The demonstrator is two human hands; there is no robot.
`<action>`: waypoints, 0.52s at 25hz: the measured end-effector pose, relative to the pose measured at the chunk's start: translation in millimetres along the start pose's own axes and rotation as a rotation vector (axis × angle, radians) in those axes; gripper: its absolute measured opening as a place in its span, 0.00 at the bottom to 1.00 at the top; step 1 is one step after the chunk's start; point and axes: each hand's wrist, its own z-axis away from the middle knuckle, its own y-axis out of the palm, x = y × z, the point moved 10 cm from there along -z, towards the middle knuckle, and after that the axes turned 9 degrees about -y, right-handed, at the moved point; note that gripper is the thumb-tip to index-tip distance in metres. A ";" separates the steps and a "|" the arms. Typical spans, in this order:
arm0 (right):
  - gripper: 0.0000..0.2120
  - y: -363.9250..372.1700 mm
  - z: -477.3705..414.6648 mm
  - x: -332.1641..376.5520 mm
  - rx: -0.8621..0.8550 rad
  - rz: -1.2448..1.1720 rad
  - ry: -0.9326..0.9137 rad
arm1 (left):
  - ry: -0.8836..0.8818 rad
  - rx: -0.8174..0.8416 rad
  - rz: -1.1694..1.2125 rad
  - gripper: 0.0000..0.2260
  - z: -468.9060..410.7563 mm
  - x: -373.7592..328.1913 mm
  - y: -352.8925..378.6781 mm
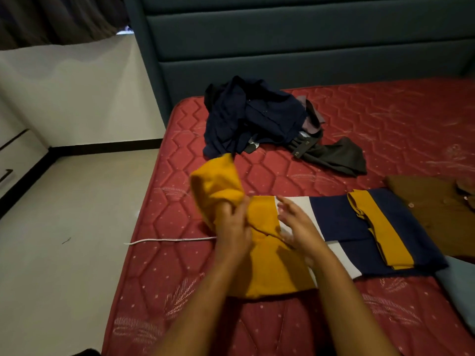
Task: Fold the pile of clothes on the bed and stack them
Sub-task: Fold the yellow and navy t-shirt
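The bed (pixel 385 119), a bare red quilted mattress against a dark padded headboard (pixel 282 34), carries all the work. At its far side lies the pile of clothes (pixel 254 116), a crumpled heap of dark navy garments with a purplish piece showing beneath it and grey trousers (pixel 334 155) trailing out to the right. None of these is folded.

Nearer, a hooded top (pixel 339 219) in yellow, white and navy bands is spread flat across the mattress, its sleeve already turned in over the navy part. To its right a brown shirt (pixel 431 209) lies flat and looks folded, and a pale blue cloth (pixel 460 286) shows at the frame's edge. The two lie apart, so I cannot tell whether a stack has begun.

The left hand (pixel 232 227) grips the yellow hood end (pixel 218 183), curled round the bunched fabric and lifting it off the mattress. The right hand (pixel 295 224) is spread, its fingers (pixel 286 205) straight and holding nothing, over the yellow and white bands. Whether it presses the cloth is unclear.

A white cord (pixel 169 240) runs out from the top towards the mattress edge.

By my reckoning the task is under halfway: one or two pieces are done, this top is mid-fold, and the heap and the stacking remain.
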 end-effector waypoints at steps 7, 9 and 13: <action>0.36 -98.3 14.7 -80.3 -0.488 -0.665 0.443 | 0.440 0.455 -0.051 0.18 75.4 -60.6 102.5; 0.25 -111.4 16.2 -80.5 -0.573 -0.562 0.428 | 0.289 0.255 -0.040 0.17 57.5 -28.2 75.0; 0.18 -151.3 19.2 -48.0 -0.769 -0.317 0.203 | -0.208 0.120 -0.065 0.21 19.6 59.0 42.5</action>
